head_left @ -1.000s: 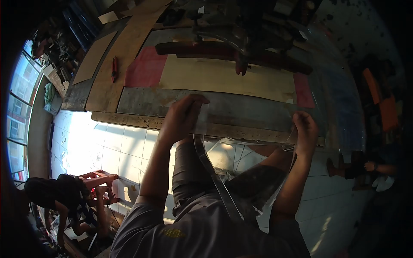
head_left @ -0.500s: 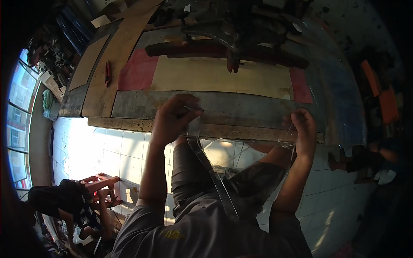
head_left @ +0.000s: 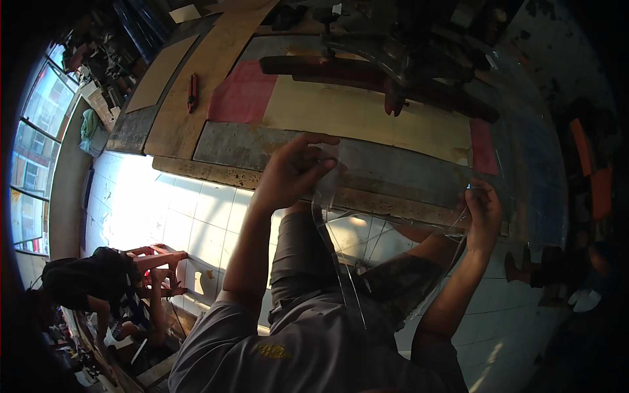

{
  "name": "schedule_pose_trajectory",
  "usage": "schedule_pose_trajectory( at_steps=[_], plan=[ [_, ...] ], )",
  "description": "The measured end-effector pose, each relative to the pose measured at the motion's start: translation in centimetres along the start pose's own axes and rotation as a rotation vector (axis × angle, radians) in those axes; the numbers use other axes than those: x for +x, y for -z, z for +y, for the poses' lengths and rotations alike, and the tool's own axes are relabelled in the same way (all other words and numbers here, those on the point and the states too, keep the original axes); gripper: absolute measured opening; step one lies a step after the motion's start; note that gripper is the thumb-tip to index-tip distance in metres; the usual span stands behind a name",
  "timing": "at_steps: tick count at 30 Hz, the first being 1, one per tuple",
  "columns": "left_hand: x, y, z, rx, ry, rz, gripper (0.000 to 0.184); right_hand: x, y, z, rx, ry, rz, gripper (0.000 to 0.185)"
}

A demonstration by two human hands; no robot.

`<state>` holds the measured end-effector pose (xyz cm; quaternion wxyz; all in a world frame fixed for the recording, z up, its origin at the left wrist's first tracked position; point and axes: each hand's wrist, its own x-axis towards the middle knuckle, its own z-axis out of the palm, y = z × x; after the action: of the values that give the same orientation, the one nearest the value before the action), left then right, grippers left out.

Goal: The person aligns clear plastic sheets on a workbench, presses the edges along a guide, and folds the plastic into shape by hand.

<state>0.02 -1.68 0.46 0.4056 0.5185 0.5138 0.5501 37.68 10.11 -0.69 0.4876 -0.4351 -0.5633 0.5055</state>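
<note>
Clear film (head_left: 325,188) hangs between hands, just off counter (head_left: 216,174) edge. Left hand (head_left: 295,171): thumb and fingers pinching film near corner. Right hand (head_left: 483,213): grip curled, pinching film's other side. Probably light, limp, slippery; best held by edges, near corners.

Your left hand (head_left: 291,175) hides part of the clear film (head_left: 325,188); its lower stretch is too faint to trace against your shorts (head_left: 298,255). Bluish glint (head_left: 470,187) at your right hand (head_left: 485,216): too small to identify. Dark red bar (head_left: 314,68) covers part of the yellow sheet (head_left: 367,119). Yellow mark (head_left: 272,351) on your shirt (head_left: 327,347) unreadable.
</note>
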Motion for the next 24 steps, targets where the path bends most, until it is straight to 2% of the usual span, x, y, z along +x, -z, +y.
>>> schedule_pose_trajectory(
  at_steps=[4,7,13,16,19,24],
  plan=[
    [0.0,-0.2,-0.3,0.037,-0.015,0.033,0.046,0.1,0.0,0.3,0.017,-0.006,0.026,0.032],
    [-0.2,-0.3,0.5,0.063,0.057,0.029,0.054,0.0,-0.2,0.4,0.025,0.0,0.038,0.032],
    [-0.1,-0.2,0.0,0.132,0.026,0.016,0.064,0.0,-0.4,0.4,-0.022,0.034,0.046,0.035],
    [-0.2,-0.1,1.0,0.093,0.129,-0.01,0.061,0.0,-0.3,0.3,-0.03,0.021,0.036,0.035],
    [-0.2,-0.1,0.5,0.116,0.083,0.007,0.055,0.0,0.3,0.2,-0.026,-0.009,-0.032,0.036],
    [-0.1,0.1,0.0,0.106,0.042,-0.003,0.05,-0.1,0.1,-0.2,-0.055,-0.061,-0.02,0.035]
  ],
)
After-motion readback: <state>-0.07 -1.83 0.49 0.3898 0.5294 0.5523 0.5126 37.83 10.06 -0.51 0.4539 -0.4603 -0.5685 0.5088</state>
